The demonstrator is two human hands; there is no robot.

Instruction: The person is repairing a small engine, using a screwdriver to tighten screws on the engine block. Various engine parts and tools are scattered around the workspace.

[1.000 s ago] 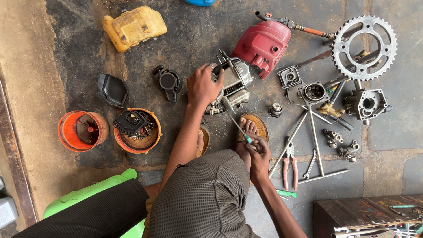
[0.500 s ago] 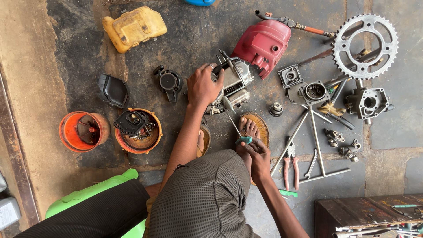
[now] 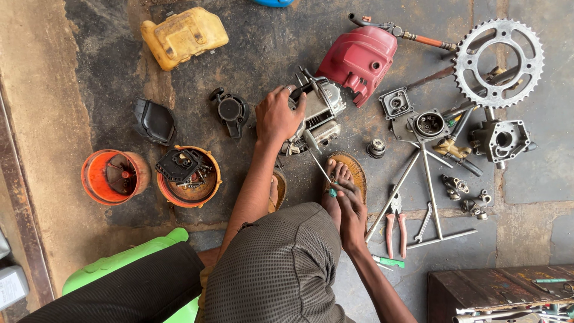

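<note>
My left hand (image 3: 276,115) rests on a small grey engine block (image 3: 317,113) on the dark floor and grips its side. My right hand (image 3: 350,206) is closed on the green handle of a thin screwdriver (image 3: 323,173). The screwdriver's shaft slants up to the engine's underside. My bare foot on a brown sandal (image 3: 350,170) lies just under that hand. A red engine cover (image 3: 359,57) lies just beyond the engine.
Two orange bowls (image 3: 113,175) (image 3: 206,188) with small parts sit at left, a yellow tank (image 3: 182,36) beyond them. A large sprocket (image 3: 499,54), metal housings (image 3: 499,140), red-handled pliers (image 3: 394,224) and a cross wrench (image 3: 427,191) lie at right. A wooden toolbox (image 3: 496,293) stands at the bottom right.
Both hands stay in place on the engine and the screwdriver. Only the view has shifted slightly.
</note>
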